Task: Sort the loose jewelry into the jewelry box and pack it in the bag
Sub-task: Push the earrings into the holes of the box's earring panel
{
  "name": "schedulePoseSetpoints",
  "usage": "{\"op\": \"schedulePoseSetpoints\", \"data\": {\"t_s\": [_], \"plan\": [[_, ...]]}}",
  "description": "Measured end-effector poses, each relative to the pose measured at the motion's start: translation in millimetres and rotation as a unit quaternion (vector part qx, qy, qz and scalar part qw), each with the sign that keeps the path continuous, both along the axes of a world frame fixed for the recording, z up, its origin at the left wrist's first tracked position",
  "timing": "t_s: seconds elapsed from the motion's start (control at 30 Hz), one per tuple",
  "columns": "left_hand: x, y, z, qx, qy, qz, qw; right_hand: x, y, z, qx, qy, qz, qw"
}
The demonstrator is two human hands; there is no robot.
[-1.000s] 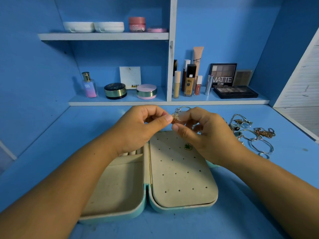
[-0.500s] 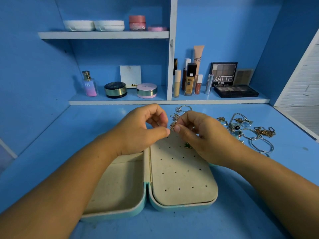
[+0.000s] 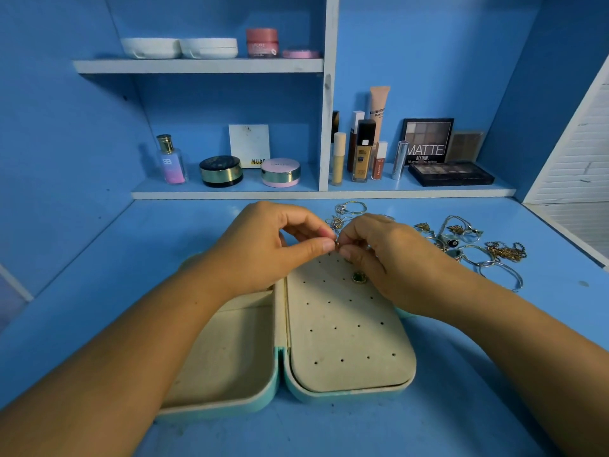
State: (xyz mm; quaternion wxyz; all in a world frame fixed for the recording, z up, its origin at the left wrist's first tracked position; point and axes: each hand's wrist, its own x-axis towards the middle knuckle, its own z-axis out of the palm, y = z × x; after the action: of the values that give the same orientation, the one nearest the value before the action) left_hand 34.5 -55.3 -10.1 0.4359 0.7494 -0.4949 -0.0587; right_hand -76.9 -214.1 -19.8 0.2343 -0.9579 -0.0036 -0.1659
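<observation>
**A:** Teal jewelry box [image 3: 230, 351] is lying open flat on the counter [image 3: 99, 291]. Why like that?

**B:** So both halves are facing up, I'd say. The left half is showing a bare cream tray. The right half is carrying a panel [image 3: 349, 338] dotted with holes, likely for earring posts.

**A:** What is the left hand [image 3: 263, 249] doing?

**B:** It's hovering over the far end of the box. Thumb and forefinger are pinching a tiny gold piece [image 3: 336, 244], and the other fingers are curling loosely.

**A:** And the right hand [image 3: 389, 258]?

**B:** It's meeting the left at that same piece, its fingertips pinching it too and holding nothing else. The piece is too small to identify. Probably it's an earring being readied for a hole.

**A:** Is anything sitting in the panel?

**B:** A green stud [image 3: 359, 277] is sitting there, just beside the right hand.

**A:** And everything else?

**B:** The loose jewelry [image 3: 478, 249] is lying in a tangle on the counter right of the box, well apart from the tray. No bag is showing.
</observation>
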Motion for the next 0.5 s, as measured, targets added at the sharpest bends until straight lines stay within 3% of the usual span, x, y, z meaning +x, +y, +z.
{"op": "schedulePoseSetpoints", "data": {"t_s": [0.3, 0.5], "plan": [[5.9, 1.3, -5.0, -0.004, -0.106, 0.004, 0.994, 2.3, 0.6, -0.5, -0.032, -0.025, -0.002, 0.999], [5.8, 1.5, -4.1, 0.0, -0.122, -0.006, 0.993, 1.9, 1.5, 0.6, -0.062, -0.016, -0.003, 0.998]]}}
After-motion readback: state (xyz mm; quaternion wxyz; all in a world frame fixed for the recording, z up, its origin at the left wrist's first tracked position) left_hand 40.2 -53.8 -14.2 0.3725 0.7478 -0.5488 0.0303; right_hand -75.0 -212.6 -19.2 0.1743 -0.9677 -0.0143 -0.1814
